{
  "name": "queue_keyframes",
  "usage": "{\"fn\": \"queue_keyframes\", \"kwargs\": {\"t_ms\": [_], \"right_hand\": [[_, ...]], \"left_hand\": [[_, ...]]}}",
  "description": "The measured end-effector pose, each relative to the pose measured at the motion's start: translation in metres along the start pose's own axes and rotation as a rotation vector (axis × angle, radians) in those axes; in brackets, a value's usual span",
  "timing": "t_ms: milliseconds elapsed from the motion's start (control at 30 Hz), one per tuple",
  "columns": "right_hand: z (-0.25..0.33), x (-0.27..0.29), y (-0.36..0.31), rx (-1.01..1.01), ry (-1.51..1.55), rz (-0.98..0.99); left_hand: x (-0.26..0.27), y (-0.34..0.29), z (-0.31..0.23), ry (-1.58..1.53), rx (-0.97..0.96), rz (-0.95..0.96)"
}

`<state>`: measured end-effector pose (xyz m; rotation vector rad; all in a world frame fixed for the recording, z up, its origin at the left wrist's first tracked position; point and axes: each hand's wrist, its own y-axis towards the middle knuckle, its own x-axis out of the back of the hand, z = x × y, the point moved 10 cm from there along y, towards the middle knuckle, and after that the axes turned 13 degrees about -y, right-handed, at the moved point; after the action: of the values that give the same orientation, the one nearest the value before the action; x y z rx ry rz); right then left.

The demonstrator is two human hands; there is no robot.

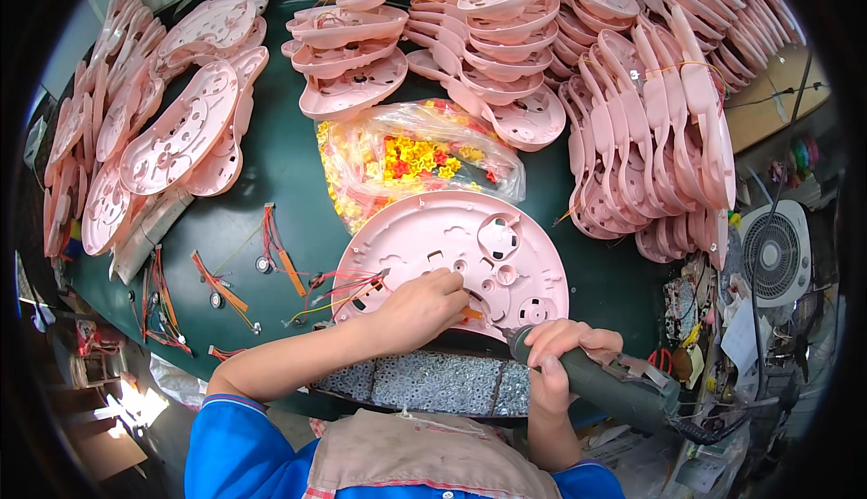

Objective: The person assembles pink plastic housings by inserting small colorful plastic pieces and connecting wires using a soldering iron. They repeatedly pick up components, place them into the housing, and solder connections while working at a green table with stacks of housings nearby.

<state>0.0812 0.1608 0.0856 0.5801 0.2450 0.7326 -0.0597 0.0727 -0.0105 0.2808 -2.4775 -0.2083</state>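
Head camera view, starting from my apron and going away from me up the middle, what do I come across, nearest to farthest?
Beige apron, row of small silvery pieces, pink shell with the left hand over it, clear bag of yellow and red pieces, stacked pink shells.

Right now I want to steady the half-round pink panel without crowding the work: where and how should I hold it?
Probably pinch the pink panel by its far-right rim, coming from the right: the raised, curved edge there offers a grip, while the left hand and wires crowd its left half and the driver points at its near edge.
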Motion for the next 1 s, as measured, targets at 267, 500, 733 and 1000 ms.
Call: {"fn": "queue_keyframes", "kwargs": {"t_ms": [267,500,733,1000], "right_hand": [[-0.028,-0.012,-0.004,-0.019,-0.019,0.034],[-0.046,-0.017,-0.007,-0.056,-0.054,-0.009],[-0.053,-0.012,0.000,-0.112,-0.024,-0.022],[0.012,-0.008,-0.026,-0.006,0.166,0.122]], "left_hand": [[-0.006,0.009,0.015,-0.009,-0.017,0.022],[-0.008,0.010,0.019,-0.025,-0.008,0.013],[-0.008,0.013,0.021,-0.039,0.010,0.019],[0.025,-0.001,-0.009,-0.219,-0.008,-0.152]]}}
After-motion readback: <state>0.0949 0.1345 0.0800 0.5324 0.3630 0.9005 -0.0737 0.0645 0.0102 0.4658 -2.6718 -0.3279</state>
